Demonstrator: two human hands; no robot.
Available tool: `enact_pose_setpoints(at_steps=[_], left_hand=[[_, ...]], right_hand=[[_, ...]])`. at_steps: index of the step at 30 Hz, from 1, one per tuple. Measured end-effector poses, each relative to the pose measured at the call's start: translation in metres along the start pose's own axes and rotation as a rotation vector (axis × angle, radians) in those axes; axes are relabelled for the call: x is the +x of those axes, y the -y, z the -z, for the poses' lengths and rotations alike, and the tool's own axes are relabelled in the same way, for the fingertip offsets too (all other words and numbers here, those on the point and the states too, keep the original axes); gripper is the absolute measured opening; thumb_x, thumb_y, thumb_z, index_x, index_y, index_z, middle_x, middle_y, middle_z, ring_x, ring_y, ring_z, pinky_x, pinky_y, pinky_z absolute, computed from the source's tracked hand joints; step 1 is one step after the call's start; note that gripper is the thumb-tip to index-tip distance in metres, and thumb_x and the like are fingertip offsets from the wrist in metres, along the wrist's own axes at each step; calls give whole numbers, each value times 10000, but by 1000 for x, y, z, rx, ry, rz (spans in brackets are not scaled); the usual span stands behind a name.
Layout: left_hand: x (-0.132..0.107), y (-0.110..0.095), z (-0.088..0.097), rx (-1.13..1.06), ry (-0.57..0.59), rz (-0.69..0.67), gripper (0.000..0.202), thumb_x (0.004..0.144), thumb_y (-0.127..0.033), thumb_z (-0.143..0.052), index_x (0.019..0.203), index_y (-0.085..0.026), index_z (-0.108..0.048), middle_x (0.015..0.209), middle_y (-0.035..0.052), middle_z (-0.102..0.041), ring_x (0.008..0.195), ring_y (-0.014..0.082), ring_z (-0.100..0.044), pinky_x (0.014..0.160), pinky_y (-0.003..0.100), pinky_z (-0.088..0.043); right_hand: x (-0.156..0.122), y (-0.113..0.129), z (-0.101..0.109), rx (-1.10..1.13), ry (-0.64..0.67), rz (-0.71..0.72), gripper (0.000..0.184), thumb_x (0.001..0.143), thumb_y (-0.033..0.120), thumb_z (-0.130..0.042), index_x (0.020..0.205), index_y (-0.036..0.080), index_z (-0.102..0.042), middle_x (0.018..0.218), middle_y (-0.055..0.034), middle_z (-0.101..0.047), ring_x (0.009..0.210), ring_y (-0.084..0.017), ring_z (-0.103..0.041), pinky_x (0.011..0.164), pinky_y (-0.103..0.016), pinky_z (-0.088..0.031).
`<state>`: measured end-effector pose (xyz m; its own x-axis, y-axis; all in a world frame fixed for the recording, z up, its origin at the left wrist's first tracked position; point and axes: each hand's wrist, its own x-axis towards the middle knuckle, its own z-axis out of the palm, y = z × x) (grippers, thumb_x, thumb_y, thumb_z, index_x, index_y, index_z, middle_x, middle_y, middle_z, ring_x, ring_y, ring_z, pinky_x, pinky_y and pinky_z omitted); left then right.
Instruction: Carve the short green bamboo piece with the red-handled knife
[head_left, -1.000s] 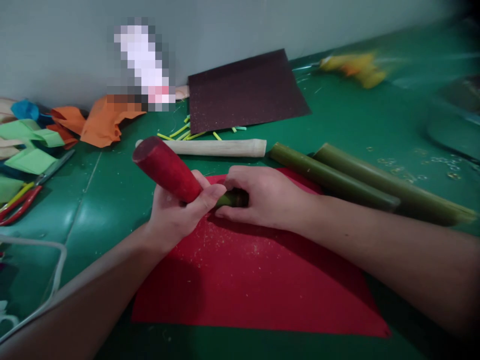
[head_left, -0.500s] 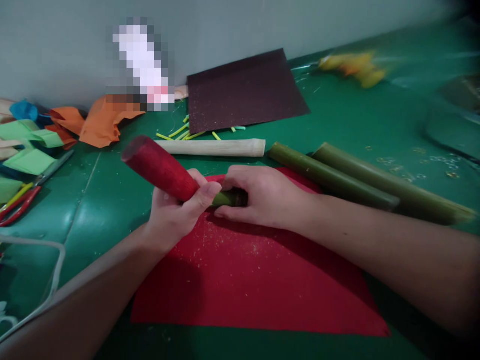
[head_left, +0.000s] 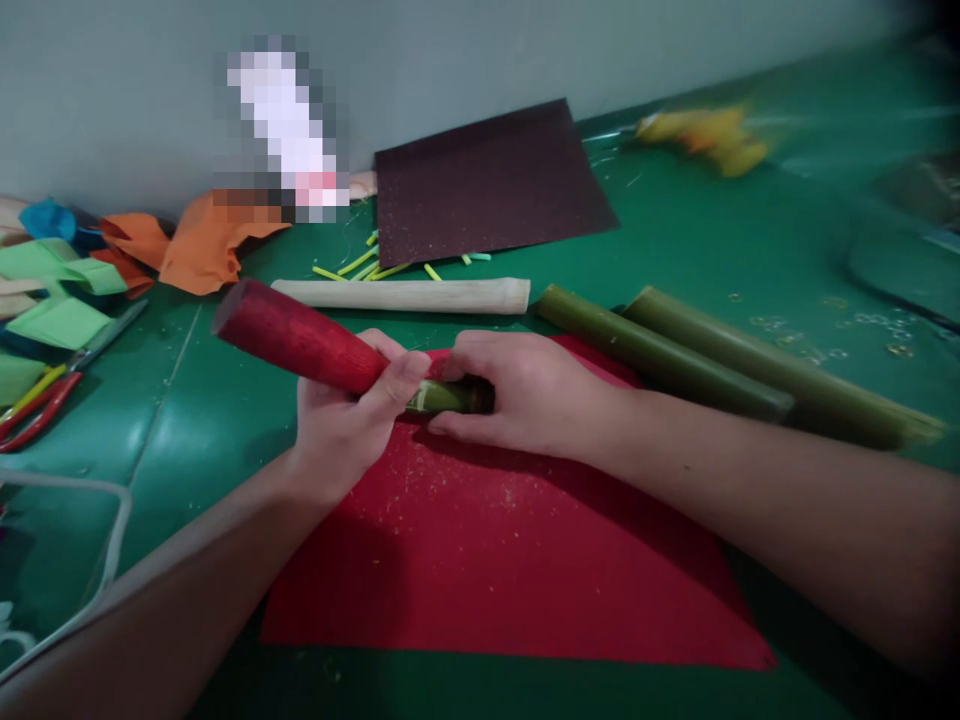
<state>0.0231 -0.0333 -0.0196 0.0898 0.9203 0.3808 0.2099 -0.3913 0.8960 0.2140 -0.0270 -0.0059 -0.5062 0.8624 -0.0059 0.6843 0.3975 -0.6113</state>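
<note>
My left hand is wrapped round a thick red cylinder, slightly tapered, thumb along its lower end. The cylinder slants up to the left, its lower end hidden in my fingers near a short green bamboo piece. Pale scraped marks show on the bamboo just beside my left thumb. My right hand grips the bamboo's right end between thumb and curled fingers. Both hands are over a red sheet sprinkled with pale dust. Whatever may lie under my left fingers is hidden.
Behind my hands lies a peeled pale bamboo stick. Two green bamboo lengths rest at right. A dark brown sheet covers yellow-green strips. Red-handled scissors, green paper and orange paper lie left on the green table.
My left hand has shifted a little left, and the red cylinder now tilts lower to the left. Pale marks on the bamboo have come into view. My right hand stays in place.
</note>
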Motion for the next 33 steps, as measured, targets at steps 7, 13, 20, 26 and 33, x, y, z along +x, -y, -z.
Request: enact_pose_setpoints(at_steps=[7, 13, 20, 26, 33], left_hand=[[0, -3, 2, 31, 102, 18, 464, 872, -534, -744, 587, -203, -591, 532, -23, -498, 467, 89, -423, 473, 250, -420], [0, -3, 1, 27, 103, 33, 360, 851, -391, -784, 597, -201, -613, 524, -37, -515, 461, 78, -436, 473, 231, -420], [0, -1, -1, -6, -25, 55, 347, 868, -480, -766, 683, -209, -656, 611, -23, -585, 526, 94, -507, 506, 238, -452], [0, -4, -1, 27, 14, -4, 502, 864, -580, -737, 577, -191, -601, 537, -23, -513, 449, 74, -434, 440, 234, -399], [-1, -4, 1, -3, 95, 7, 449, 888, -479, -749, 589, -185, -589, 540, -31, -507, 466, 64, -438, 465, 213, -412]], right_hand=[[0, 2, 0, 9, -3, -21, 287, 827, 452, -762, 902, 190, -672, 796, 9, -549, 706, -136, -453, 628, -300, -272], [0, 2, -1, 14, -11, -21, 290, 826, 450, -765, 858, 187, -646, 787, 11, -542, 714, -138, -464, 631, -297, -278], [0, 0, 0, 12, -10, 29, 295, 835, 440, -763, 913, 171, -674, 793, 11, -537, 687, -125, -451, 638, -292, -281], [1, 2, -2, -8, -20, -9, 308, 815, 457, -784, 879, 184, -657, 783, 21, -529, 695, -128, -445, 625, -295, -277], [1, 0, -2, -2, -17, -16, 295, 817, 452, -781, 871, 192, -654, 774, 23, -526, 699, -133, -451, 621, -300, -283]])
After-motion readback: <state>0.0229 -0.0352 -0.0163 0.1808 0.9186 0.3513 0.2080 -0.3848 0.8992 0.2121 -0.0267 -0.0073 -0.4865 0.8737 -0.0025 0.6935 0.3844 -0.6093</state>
